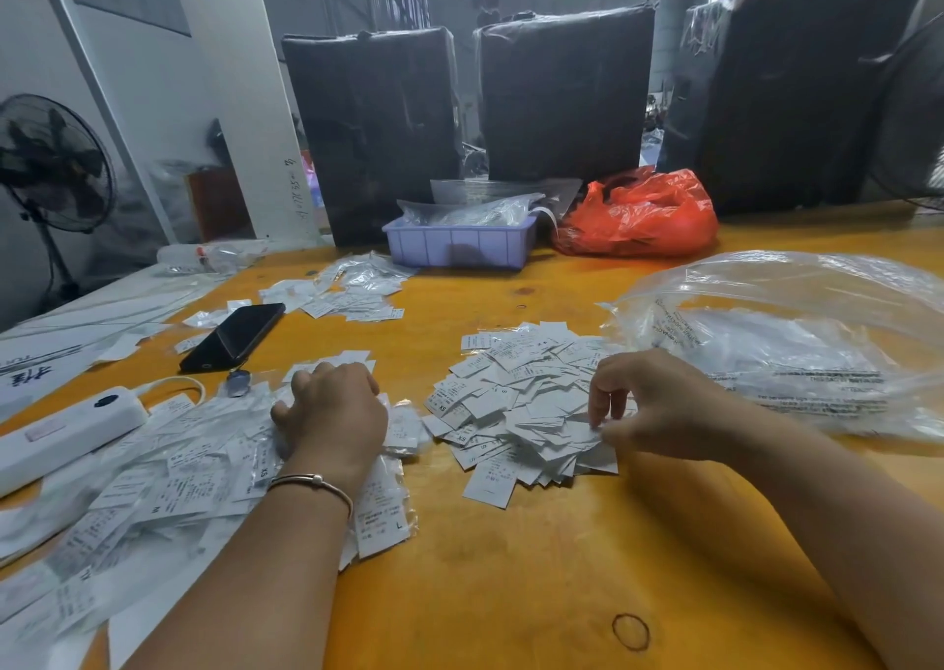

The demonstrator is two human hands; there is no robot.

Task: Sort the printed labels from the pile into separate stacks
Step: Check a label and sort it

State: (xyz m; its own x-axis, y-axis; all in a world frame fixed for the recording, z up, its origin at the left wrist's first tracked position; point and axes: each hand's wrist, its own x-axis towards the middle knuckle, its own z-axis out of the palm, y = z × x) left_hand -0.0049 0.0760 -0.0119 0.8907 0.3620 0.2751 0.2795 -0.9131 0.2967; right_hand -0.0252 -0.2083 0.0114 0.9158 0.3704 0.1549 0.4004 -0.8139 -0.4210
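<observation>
Sorting barely underway; loose labels pile (526, 404) still large mid-table (511, 567); right hand (659, 409) grip pinched on one label; left hand (334, 409) flat, fingers apart, on bagged labels (204, 475); stacks unclear.

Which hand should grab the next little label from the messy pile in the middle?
The right hand, probably. Its fingertips are already pinching at the loose label pile, while the left hand rests flat on the bagged labels off to the side.

Left hand (334, 416) palm-down, fingers curled, right hand (651, 406) fingertips pinched together
</observation>
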